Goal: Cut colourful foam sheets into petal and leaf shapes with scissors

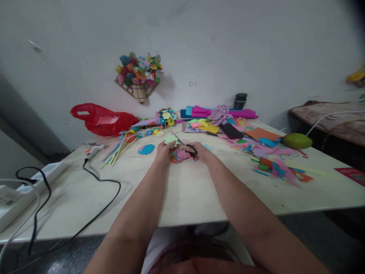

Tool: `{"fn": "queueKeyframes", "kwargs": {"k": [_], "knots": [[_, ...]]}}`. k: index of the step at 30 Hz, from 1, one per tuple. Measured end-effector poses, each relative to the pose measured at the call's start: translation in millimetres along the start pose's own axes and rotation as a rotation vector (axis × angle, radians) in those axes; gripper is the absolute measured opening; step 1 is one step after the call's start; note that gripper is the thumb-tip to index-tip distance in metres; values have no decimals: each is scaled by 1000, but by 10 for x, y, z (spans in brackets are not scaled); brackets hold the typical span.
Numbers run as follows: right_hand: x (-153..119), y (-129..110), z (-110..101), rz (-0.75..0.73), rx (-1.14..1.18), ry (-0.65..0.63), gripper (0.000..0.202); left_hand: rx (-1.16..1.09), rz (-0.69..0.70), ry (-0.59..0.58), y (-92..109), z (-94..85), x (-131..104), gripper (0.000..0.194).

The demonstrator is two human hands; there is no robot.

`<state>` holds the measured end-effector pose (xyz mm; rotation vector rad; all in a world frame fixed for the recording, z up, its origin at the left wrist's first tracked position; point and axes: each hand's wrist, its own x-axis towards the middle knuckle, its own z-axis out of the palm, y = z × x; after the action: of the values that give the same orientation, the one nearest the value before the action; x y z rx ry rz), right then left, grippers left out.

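My left hand [164, 151] pinches a light green flower-shaped paper cutout [171, 140] with a scalloped edge. In my right hand [201, 152] is a pair of black-handled scissors [189, 149], its blades pointing up and left beside the green cutout. Whether the blades touch the paper is hard to tell. Beneath the hands lie round orange and pink paper pieces [179, 156], partly covered by the scissors and fingers. A blue scalloped cutout [146, 149] rests on the table to the left of my left hand.
At left are a glue gun [93, 151] with its black cord, a power strip [42, 182], thin sticks [119, 150] and a red plastic bag [104, 120]. Paper scraps [281, 169], a phone [231, 131] and a green mango-like fruit [297, 140] lie at right. Paper flowers [167, 117] stand behind.
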<state>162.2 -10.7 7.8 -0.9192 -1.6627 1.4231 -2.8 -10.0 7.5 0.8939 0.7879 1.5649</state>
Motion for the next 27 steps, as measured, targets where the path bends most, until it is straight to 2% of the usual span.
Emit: {"fn": "queueKeyframes", "kwargs": {"k": [5, 22, 27], "knots": [[-10, -9, -5, 22, 29, 2, 36, 11, -4, 14, 0, 0, 3, 30], [-14, -29, 0, 15, 11, 0, 35, 56, 6, -76, -22, -28, 13, 28], [-15, -16, -9, 15, 23, -18, 37, 50, -3, -66, -23, -16, 8, 27]]}}
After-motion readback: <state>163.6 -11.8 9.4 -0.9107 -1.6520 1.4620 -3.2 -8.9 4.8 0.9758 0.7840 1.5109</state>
